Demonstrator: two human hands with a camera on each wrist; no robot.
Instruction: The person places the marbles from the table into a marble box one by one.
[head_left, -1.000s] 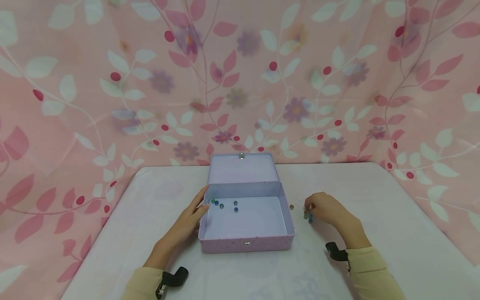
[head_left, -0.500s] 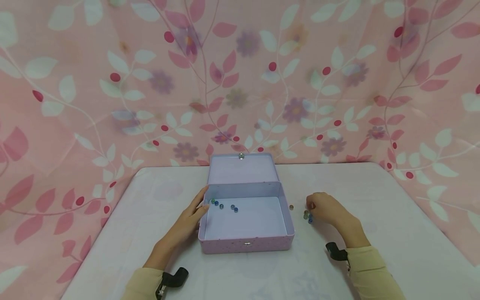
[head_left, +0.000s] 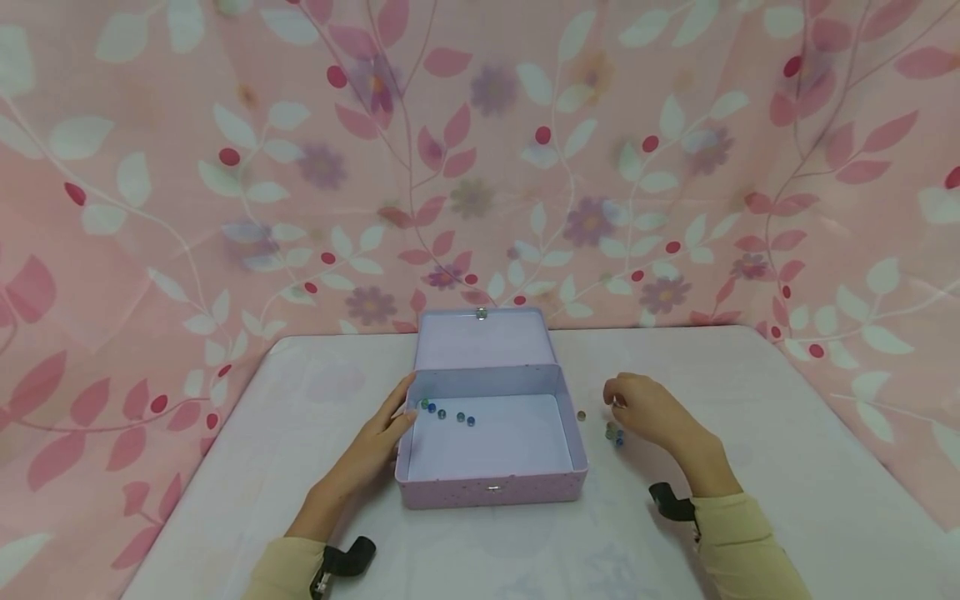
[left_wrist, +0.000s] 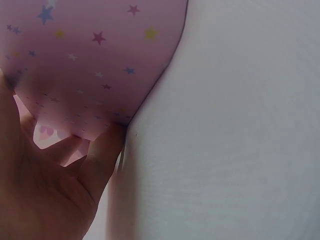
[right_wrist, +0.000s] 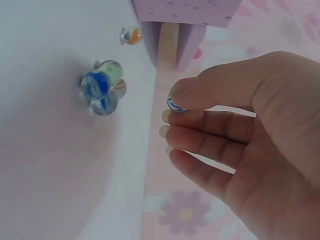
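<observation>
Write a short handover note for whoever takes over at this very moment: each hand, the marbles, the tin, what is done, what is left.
Left hand: fingers straight, resting against the open tin's left wall.
Right hand: pinches one marble between thumb and forefinger, above the table.
Done: five marbles in the tin, along its back left.
Left: the held one, a cluster of marbles and a lone orange marble right of the tin.

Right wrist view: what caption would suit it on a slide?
Right hand pinches a marble above the table, near loose marbles and the pink tin.
</observation>
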